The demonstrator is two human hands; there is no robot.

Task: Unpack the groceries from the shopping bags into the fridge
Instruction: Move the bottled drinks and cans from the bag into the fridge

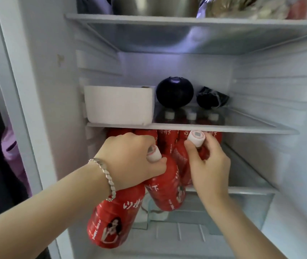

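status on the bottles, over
Left hand grips red bottle by neck. Right hand grips second bottle by neck. Stocked bottles crowd behind.

Lower compartment: red bottles (167, 141) line the back, left to centre. Left hand (130, 159) and right hand (207, 165), each gripping more bottles, block the front. Free lane along the right of the lower shelf (246, 165). Middle shelf (242, 126): white box (119, 105) left, dark round vegetable (174, 94) and dark bag (212, 99) at back, front right open

Open fridge (42, 90), lower compartment. The left hand (130, 159) grips two red bottles (111, 221) at the neck. The right hand (207, 165) grips a third bottle (182, 157) below its white cap (195, 138). On the glass shelf (223, 126) above sit a white box (119, 105) and a dark round fruit (174, 94).
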